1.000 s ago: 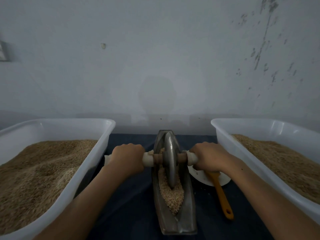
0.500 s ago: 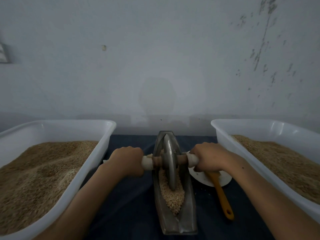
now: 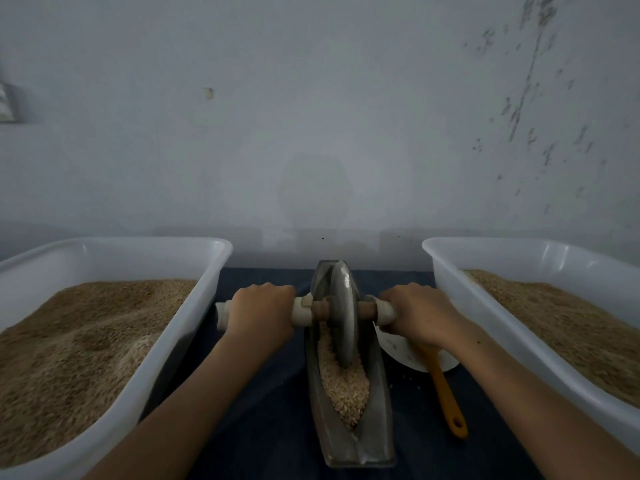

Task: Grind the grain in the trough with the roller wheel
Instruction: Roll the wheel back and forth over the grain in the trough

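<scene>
Nearest me, the trough (image 3: 349,441) runs straight away from the body on the dark cloth, with the grain (image 3: 344,386) heaped in its near half, well this side of the fingers. Further out, both fists are clenched over the axle: left hand (image 3: 261,315) wrapped round the left handle, right hand (image 3: 420,315) round the right one. The wheel (image 3: 343,313) stands upright between them, its bottom edge biting into the far end of the grain pile.

To do this stroke well, I'd keep both hands level so the wheel doesn't tip, press down evenly, and roll it back through the heap nearer me instead of skimming over.

Compared with a second ago, wheel and hands have crept toward the far end of the trough. Bins of grain flank both hands; an orange-handled scoop (image 3: 445,393) lies just under the right wrist.
</scene>
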`<state>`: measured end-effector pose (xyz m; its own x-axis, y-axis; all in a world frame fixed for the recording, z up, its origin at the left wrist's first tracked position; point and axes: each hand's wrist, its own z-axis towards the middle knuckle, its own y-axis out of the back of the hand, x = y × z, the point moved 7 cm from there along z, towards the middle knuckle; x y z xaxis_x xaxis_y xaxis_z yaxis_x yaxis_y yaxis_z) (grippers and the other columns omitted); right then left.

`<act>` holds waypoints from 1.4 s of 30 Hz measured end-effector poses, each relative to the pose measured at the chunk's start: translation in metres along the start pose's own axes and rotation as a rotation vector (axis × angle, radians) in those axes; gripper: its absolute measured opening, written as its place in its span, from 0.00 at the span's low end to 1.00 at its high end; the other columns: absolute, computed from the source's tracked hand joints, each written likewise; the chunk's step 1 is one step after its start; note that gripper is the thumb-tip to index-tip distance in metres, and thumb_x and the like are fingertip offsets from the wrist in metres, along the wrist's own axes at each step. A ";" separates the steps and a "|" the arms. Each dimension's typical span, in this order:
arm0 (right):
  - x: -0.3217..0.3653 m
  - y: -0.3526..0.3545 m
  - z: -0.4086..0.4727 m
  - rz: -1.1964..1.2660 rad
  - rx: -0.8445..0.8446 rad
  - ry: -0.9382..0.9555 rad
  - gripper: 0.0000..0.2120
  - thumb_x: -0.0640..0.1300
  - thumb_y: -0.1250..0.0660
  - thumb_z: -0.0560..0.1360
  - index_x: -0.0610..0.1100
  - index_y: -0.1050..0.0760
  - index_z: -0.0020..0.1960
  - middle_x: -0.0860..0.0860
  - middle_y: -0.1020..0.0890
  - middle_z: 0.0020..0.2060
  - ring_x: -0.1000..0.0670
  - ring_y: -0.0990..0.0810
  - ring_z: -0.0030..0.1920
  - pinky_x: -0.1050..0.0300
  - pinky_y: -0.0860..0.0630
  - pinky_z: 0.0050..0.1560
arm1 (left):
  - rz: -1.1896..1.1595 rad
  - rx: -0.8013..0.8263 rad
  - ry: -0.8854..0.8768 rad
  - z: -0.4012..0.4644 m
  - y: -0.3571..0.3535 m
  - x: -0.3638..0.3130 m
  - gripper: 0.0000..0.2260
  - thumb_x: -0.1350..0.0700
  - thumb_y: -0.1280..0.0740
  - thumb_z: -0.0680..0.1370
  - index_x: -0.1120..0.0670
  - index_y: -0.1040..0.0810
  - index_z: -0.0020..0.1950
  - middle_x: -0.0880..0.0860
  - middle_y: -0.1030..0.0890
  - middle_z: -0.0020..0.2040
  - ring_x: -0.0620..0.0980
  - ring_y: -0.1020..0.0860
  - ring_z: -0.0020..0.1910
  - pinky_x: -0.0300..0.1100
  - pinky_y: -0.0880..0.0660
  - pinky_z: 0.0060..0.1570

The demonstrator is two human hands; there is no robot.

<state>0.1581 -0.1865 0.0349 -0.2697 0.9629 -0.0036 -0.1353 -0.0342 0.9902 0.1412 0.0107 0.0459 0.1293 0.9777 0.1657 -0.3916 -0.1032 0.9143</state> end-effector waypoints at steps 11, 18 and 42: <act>0.001 -0.005 -0.003 -0.010 0.295 -0.018 0.11 0.50 0.27 0.71 0.53 0.27 0.49 0.54 0.22 0.43 0.52 0.22 0.45 0.58 0.28 0.42 | -0.017 0.232 -0.061 -0.001 -0.010 0.002 0.12 0.50 0.34 0.74 0.53 0.25 0.55 0.51 0.21 0.49 0.49 0.22 0.48 0.42 0.26 0.47; 0.004 0.003 -0.001 -0.058 0.022 -0.014 0.04 0.49 0.34 0.74 0.50 0.23 0.45 0.52 0.20 0.41 0.51 0.22 0.41 0.58 0.33 0.36 | -0.047 0.065 -0.027 0.001 -0.005 0.003 0.07 0.51 0.36 0.76 0.49 0.26 0.52 0.49 0.21 0.48 0.49 0.22 0.47 0.41 0.31 0.43; 0.009 0.007 0.000 -0.107 -0.070 -0.001 0.03 0.46 0.38 0.76 0.50 0.26 0.46 0.51 0.20 0.44 0.48 0.21 0.45 0.55 0.27 0.42 | -0.088 0.132 -0.018 0.000 -0.008 0.005 0.07 0.51 0.35 0.75 0.50 0.26 0.51 0.49 0.21 0.48 0.50 0.22 0.47 0.43 0.27 0.47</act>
<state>0.1545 -0.1786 0.0415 -0.2489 0.9624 -0.1087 -0.2298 0.0504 0.9719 0.1455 0.0161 0.0393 0.1748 0.9806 0.0885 -0.2550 -0.0418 0.9660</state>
